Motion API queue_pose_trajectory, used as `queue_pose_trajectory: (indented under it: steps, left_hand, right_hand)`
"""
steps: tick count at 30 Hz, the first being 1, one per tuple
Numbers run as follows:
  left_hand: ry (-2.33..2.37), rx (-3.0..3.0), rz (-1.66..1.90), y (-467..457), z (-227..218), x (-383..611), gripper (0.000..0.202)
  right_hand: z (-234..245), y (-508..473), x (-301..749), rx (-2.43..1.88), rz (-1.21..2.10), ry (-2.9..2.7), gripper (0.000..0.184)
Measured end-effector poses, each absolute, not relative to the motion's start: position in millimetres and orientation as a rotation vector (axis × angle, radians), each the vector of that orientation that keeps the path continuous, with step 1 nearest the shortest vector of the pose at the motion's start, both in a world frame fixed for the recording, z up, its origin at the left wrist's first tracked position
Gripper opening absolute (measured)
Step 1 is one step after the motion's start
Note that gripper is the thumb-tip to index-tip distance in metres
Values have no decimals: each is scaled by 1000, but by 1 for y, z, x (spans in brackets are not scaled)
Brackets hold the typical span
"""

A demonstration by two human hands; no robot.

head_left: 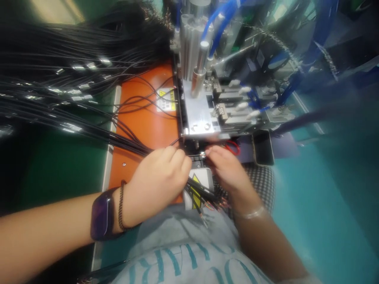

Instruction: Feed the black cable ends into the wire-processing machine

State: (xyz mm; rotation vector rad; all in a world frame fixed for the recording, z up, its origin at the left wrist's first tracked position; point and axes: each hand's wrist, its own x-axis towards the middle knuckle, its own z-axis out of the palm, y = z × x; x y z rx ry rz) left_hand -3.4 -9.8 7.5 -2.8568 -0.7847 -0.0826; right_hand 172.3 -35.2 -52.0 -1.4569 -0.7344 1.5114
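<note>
My left hand (158,179) is closed around a bundle of thin black cables (127,140) that runs in from the left; their stripped ends stick out below my fist. My right hand (227,167) is pinched on a small metal piece at a cable end (203,153), right under the front of the silver machine head (199,114). Both hands meet at the machine's mouth, over an orange plate (145,126). A dark watch and a braided band sit on my left wrist, a thin bangle on my right.
A large mass of black cables with metal ends (59,79) fills the left on a green mat. Blue air hoses (219,19) and cylinders rise behind the machine. A small dark tray (263,148) and a red loop (232,146) lie at right.
</note>
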Motion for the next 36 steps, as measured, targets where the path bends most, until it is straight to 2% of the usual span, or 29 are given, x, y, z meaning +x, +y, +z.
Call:
queue_pose_trajectory:
  steps: [3,6,7,9,13,20,24,30,36]
  left_hand:
    - [-806,-2817,-60,-19,12,-4,16]
    - [-864,-2803,-11,-21,14,-5,18]
    - [-881,-2818,8,-20,14,-5,18]
    - [-902,-2859,35,-17,16,-4,19]
    - [-935,-2911,81,-13,20,-3,19]
    - [-1013,-2984,130,-13,25,-4,11]
    - [-985,-2976,66,-5,20,-7,14]
    - [-1026,-2943,-35,9,13,-14,19]
    - [-832,-3008,-123,5,21,-19,21]
  right_hand:
    - [-54,-39,177,-1533,1385,-871,18]
    - [-49,-51,188,-1585,1081,-1124,12]
    - [-45,-56,192,-1545,978,-1252,15]
    - [-35,-66,199,-1327,849,-1610,27]
    - [-23,-80,205,-855,805,-2085,33]
    - [-29,-81,193,-820,775,-1923,29]
    - [-34,-80,189,-890,724,-1841,31]
    - [-44,-72,184,-993,668,-1741,21]
    - [-43,-59,177,-1109,572,-1603,20]
